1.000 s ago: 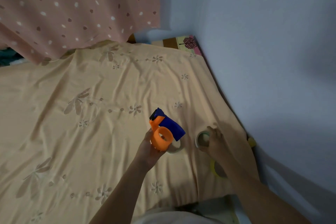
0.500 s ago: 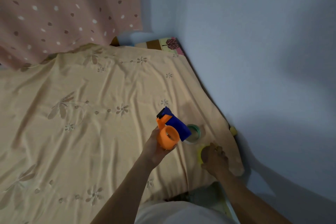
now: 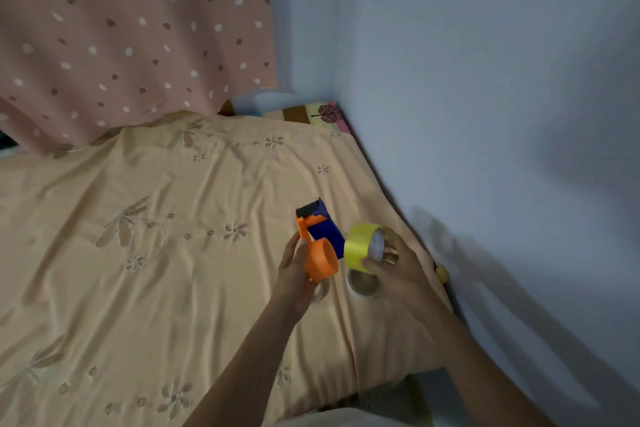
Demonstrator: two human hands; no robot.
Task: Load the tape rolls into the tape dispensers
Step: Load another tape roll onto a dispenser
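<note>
Right hand (image 3: 398, 270) curled round yellow tape roll (image 3: 362, 248), held just beside orange hub of tape dispenser (image 3: 318, 243), itself gripped in left hand (image 3: 294, 270), above bed's right edge. Probably light, stiff, smooth-sided; best held by outer rim, core left free. Pale tape roll (image 3: 363, 286) below on bedsheet (image 3: 138, 253).

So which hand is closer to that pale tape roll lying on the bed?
Right. The right hand hovers just above the pale roll, gripping a yellow roll; the left hand sits farther left, holding the dispenser.
</note>
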